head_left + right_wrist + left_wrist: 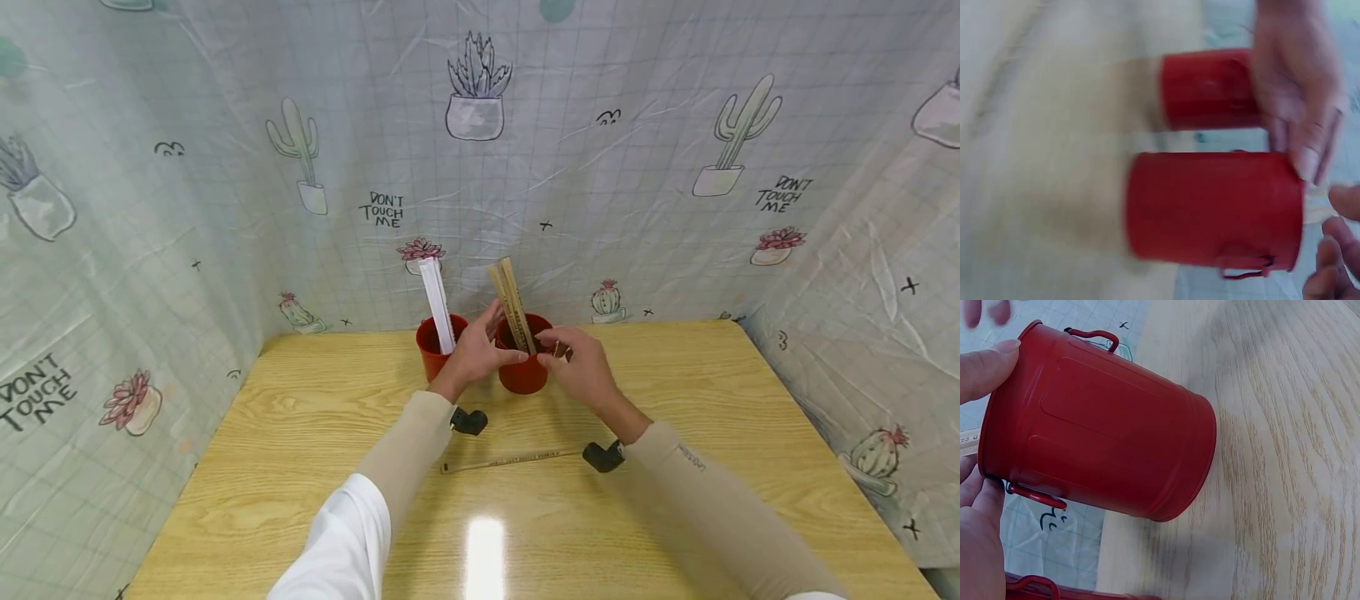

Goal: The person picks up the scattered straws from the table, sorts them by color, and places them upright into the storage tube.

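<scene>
My left hand (474,353) grips the rim of the right-hand red bucket (523,379), its thumb on the near side and its fingers at the left by a wire handle. Several flat tan strips with dark printing (512,307) stand in this bucket, leaning left. At the right of the rim, my right hand (579,367) has its thumb and fingers spread and loosely bent. In the right wrist view, those fingertips (1329,281) are apart from the bucket (1213,209). A second red bucket (432,357), holding white strips (437,304), stands to the left, partly behind my left hand.
One thin tan strip with printing (502,462) lies across the wooden table (315,467), in front of the buckets, between my forearms. A black camera (470,422) sits at the left wrist, another (602,457) at the right. A cactus-print sheet (570,225) hangs behind the table.
</scene>
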The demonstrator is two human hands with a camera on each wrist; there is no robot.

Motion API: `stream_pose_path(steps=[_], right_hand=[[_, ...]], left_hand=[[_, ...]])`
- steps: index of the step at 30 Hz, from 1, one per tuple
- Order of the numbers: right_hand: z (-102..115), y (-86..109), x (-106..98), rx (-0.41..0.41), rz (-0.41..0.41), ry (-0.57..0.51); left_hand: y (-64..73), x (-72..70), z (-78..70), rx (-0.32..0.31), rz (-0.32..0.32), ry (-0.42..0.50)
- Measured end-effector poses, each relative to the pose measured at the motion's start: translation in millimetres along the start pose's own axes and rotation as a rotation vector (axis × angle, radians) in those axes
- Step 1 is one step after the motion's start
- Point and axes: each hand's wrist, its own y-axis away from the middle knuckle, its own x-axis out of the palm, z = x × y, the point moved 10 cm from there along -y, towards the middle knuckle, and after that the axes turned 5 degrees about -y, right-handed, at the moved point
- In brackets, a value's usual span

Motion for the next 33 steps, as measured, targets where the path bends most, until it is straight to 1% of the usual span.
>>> stream_pose_path(steps=[3,7,9,11,16,21,26,30,33], right_hand=[[-0.7,21.7,14.3,-0.052,0.143,0.042],[-11.0,50.2,36.6,-0.068,0.338,0.077],[-17.4,61.9,45.0,-0.058,0.413,0.080],[-22.0,70.8,51.9,-0.063,0.469,0.088],[-23.9,84.8,63.2,-0.089,0.558,0.105],[-22.3,94.5,71.3,-0.116,0.623,0.136],[-25.8,99.1,78.1,-0.130,0.653,0.167],[-27.4,100.8,80.1,-0.140,0.660,0.164],[-26.0,102.2,81.3,-0.170,0.665,0.190]], left_hand=[[0.1,-0.6,-0.5,0.006,-0.005,-0.005],[1.7,-1.1,0.8,-0.008,-0.009,0.000],[2.5,-0.5,1.2,-0.015,-0.003,-0.001],[3.1,0.2,1.3,-0.018,0.003,-0.003],[4.3,0.5,0.5,-0.023,0.006,0.005],[3.9,1.6,1.0,-0.025,0.010,-0.012],[3.5,1.2,1.1,-0.023,0.004,-0.019],[3.5,1.0,1.1,-0.021,0.003,-0.015],[3.3,1.2,1.3,-0.020,0.005,-0.012]])
